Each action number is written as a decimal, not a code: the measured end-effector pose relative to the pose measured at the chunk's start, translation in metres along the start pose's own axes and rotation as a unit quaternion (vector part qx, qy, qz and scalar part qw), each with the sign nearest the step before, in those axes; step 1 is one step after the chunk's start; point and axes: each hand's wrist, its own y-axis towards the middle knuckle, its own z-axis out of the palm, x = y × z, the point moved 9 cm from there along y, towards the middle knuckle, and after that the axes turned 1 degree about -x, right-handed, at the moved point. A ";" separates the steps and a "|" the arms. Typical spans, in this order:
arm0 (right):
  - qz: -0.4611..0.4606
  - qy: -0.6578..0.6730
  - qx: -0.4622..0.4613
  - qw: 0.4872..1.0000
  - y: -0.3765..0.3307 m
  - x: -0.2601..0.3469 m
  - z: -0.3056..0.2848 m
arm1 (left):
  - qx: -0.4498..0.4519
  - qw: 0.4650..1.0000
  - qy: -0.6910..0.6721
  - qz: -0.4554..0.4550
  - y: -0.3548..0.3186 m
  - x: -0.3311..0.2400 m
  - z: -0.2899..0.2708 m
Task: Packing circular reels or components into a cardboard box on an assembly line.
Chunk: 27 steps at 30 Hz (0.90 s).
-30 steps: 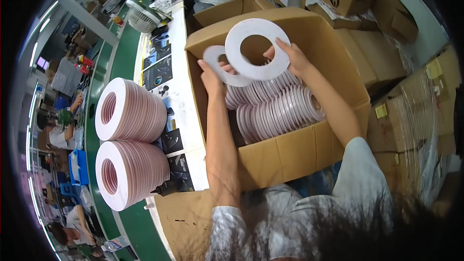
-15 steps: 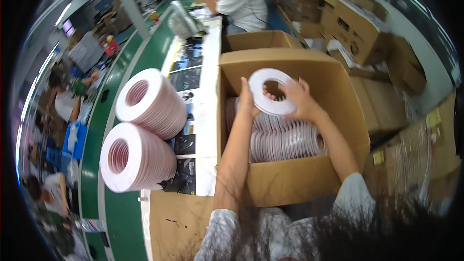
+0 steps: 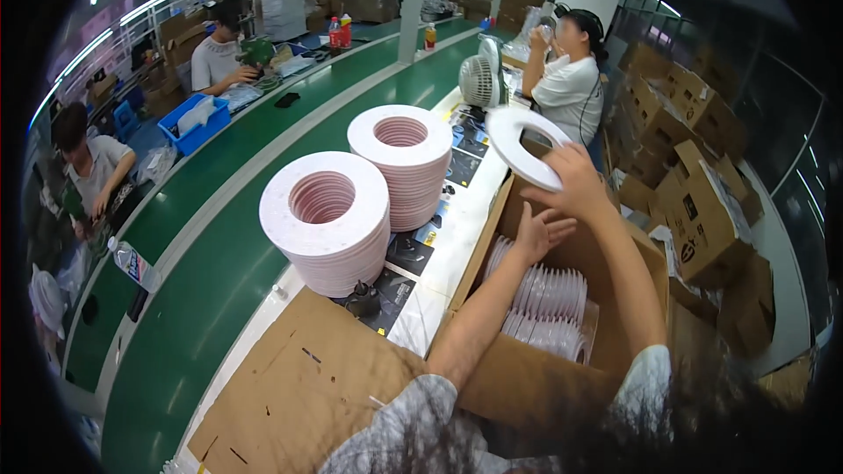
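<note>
My right hand grips a flat white ring by its near right edge, holding it tilted above the far end of an open cardboard box. Just below, my left hand is open with its fingers spread, holding nothing. Rows of similar white rings stand on edge inside the box under my forearms. To the left rise two tall stacks of pinkish-white rings, a nearer stack and a farther stack, side by side on the worktop.
A green conveyor belt curves along the left. A cardboard sheet lies near me, a small black object by the nearer stack. A fan and a seated person are beyond. Cartons pile up at right.
My view has swung left and up. The ring has risen from over the box toward the worktop side. My left hand has come off it and opened; my right still holds it.
</note>
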 end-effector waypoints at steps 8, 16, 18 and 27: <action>-0.118 0.079 0.041 0.989 0.146 0.077 0.086 | 0.038 0.996 0.008 0.085 -0.001 -0.007 0.001; -0.109 0.092 0.089 0.986 0.141 0.085 0.132 | -0.006 0.920 0.245 0.306 -0.022 -0.038 0.009; -0.098 0.106 0.097 0.985 0.137 0.083 0.131 | 0.006 0.923 0.247 0.297 -0.023 -0.037 0.012; -0.070 0.173 0.144 0.972 0.142 0.083 0.130 | 0.021 0.929 0.231 0.288 -0.011 -0.029 0.003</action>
